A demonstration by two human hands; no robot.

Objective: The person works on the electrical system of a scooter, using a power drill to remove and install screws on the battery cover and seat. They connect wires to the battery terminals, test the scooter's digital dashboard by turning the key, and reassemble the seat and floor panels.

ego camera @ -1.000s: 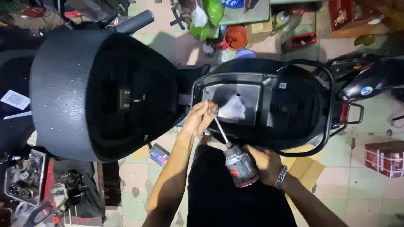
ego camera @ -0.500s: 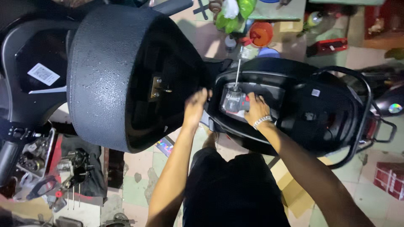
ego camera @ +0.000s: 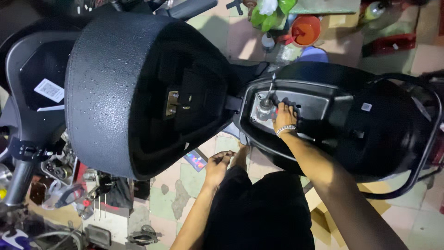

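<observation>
One raised scooter seat [ego camera: 115,92], a broad rounded pad of pebbled black vinyl, fills the left. Just below its near edge hangs the left hand [ego camera: 217,167], fingers loosely curled, holding nothing. To the right lies one smooth black plastic under-seat storage tub [ego camera: 370,125]. At its left end the right hand [ego camera: 284,118] is closed around one small metal spray can [ego camera: 265,107] with a thin straw, standing inside the tub.
</observation>
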